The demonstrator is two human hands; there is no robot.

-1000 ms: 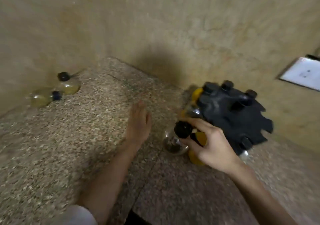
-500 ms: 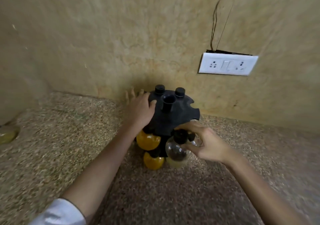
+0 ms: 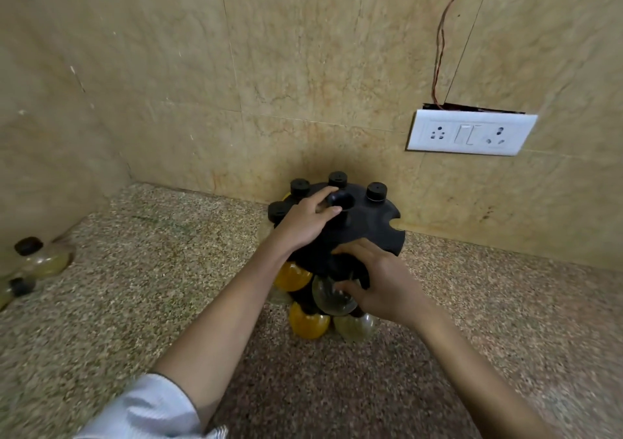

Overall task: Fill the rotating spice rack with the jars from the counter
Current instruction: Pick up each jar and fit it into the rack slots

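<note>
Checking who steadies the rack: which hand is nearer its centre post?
Left. The left hand pinches the post; the right hand is lower, at the near edge of the rack, holding a clear jar.

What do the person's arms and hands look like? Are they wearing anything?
The left hand and the right hand are bare: no gloves, rings or watch show. The left arm has a whitish sleeve ending near the elbow. The right arm is bare as far as the picture shows.
</note>
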